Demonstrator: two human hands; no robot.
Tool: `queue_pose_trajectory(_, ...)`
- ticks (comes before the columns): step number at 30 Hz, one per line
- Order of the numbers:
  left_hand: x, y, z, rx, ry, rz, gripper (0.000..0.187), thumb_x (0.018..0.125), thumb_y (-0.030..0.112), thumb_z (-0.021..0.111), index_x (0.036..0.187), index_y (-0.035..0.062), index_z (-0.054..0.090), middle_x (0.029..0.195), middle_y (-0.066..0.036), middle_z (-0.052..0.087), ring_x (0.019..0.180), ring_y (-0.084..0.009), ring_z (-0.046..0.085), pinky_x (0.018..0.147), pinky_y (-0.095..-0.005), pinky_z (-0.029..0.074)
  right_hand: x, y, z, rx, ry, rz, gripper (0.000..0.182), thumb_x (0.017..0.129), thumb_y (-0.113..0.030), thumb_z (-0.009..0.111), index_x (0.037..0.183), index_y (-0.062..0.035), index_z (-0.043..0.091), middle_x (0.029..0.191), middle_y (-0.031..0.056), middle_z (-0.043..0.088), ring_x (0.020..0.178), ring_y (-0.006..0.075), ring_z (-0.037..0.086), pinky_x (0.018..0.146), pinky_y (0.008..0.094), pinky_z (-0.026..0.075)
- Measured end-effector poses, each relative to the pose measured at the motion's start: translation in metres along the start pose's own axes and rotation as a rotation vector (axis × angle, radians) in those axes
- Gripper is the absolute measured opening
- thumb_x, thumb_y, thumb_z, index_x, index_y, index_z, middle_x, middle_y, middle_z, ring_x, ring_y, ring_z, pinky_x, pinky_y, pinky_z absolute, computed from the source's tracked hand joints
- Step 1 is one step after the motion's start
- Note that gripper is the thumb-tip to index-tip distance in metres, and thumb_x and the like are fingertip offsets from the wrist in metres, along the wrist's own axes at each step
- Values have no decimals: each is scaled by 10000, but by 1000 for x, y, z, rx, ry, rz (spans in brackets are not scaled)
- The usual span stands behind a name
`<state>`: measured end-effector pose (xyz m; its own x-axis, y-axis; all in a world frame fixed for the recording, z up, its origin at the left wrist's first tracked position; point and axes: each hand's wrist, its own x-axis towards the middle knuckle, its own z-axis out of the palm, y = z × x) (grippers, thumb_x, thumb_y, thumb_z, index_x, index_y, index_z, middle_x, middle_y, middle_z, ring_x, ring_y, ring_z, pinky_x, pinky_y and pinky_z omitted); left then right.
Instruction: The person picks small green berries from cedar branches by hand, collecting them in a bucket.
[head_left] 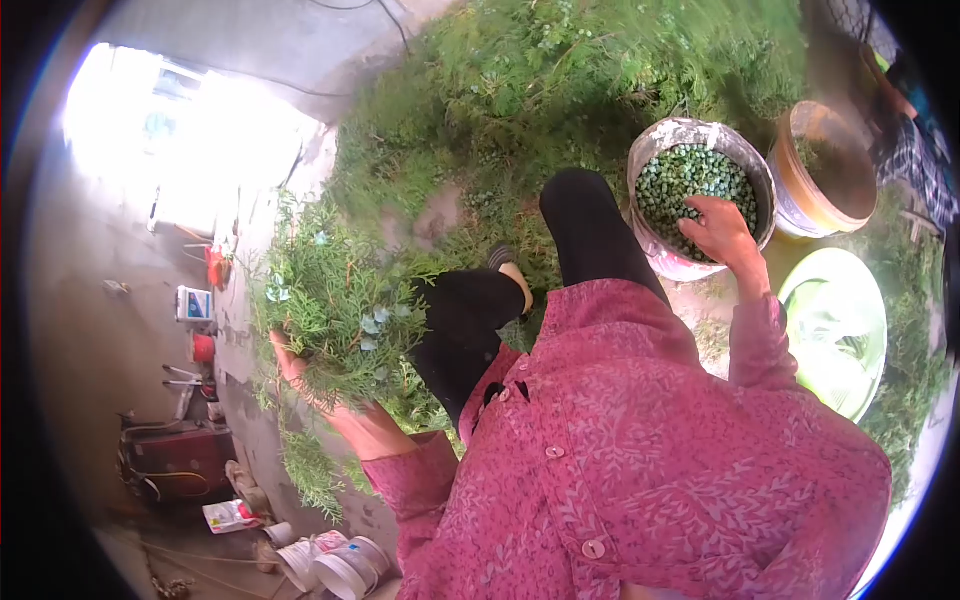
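Note:
On the left, my left hand (290, 362) is wrapped around a leafy evergreen branch (345, 290) that bears pale blue-green cones. Foliage hides most of its fingers. My right hand (722, 230) is over the mouth of a bucket (668, 262) on the right, its fingertips pointing down at the contents. A gap shows between its thumb and fingers, and I make out nothing held there. Small round green cones (690, 170) fill much of that bucket.
A big heap of cut evergreen branches (560, 70) lies ahead. Beside the bucket stand a yellowish bucket (800, 205) and a light green basket (845, 300). White buckets (345, 570), a dark red case (180, 460) and tools are along the left. A person's checked sleeve (915, 165) shows far right.

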<state>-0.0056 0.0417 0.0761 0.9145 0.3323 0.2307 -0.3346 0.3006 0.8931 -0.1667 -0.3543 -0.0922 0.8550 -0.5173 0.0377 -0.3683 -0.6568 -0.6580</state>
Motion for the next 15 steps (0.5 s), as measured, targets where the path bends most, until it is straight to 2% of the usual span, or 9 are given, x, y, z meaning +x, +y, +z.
queue_pose_trajectory(4,49,-27,-77,-813,-435,-454,430,913,282,422,1240,3,429,1182,-179,496,1002,-283,543,829,-399,495,14,-37,2,-28,-43,-129,387,737,-252,599,1018,14,590,930,222,609,883,386,570,805,424,436)
queue_pose_trajectory(5,56,-28,-95,-1018,-554,-537,434,915,285,411,1242,-1,424,1176,-179,501,999,-283,545,830,-401,495,22,-38,9,-55,-47,-185,387,728,-229,619,1027,14,587,911,210,614,828,360,588,751,404,459)
queue_pose_trajectory(6,47,-22,-86,-1031,-533,-503,434,915,285,411,1242,-1,424,1176,-179,501,999,-283,545,830,-401,495,29,-52,13,-65,-60,-221,387,728,-229,619,1027,14,587,911,210,614,828,360,588,751,404,459)
queue_pose_trajectory(8,19,-8,-39,36,107,-88,444,916,293,391,1254,5,409,1188,-171,497,989,-276,553,802,-395,507,38,-85,14,129,-74,-348,383,720,-205,647,1030,12,587,888,202,613,761,311,597,683,358,477)
queue_pose_trajectory(9,15,-6,-42,27,113,-111,430,915,328,408,1211,20,454,1146,-146,528,956,-260,567,767,-384,512,37,-108,12,140,-82,-375,378,728,-184,665,1040,14,586,874,169,618,719,238,601,645,310,481)
queue_pose_trajectory(10,17,-6,-48,7,136,-103,430,915,328,408,1211,20,454,1146,-146,528,956,-260,567,767,-384,512,37,-129,13,124,-87,-401,378,728,-184,665,1040,14,586,874,169,618,719,238,601,645,310,481)
queue_pose_trajectory(12,26,-7,-55,-177,59,-220,413,913,363,422,1154,37,498,1074,-117,569,903,-244,584,744,-382,514,34,-172,17,370,-185,-428,362,747,-164,666,1048,18,582,866,133,623,725,185,602,659,289,483)
queue_pose_trajectory(13,25,-3,-50,-203,112,-217,397,910,387,434,1104,53,527,1002,-98,596,851,-235,595,718,-382,515,29,-194,15,418,-217,-443,353,752,-139,668,1057,15,580,876,108,625,745,149,599,670,277,485)
queue_pose_trajectory(15,29,-4,-55,-249,110,-219,394,911,382,433,1107,53,525,1007,-100,595,846,-236,596,716,-382,516,24,-230,11,431,-258,-519,343,753,-131,668,1051,14,583,892,108,624,761,143,599,674,275,485)
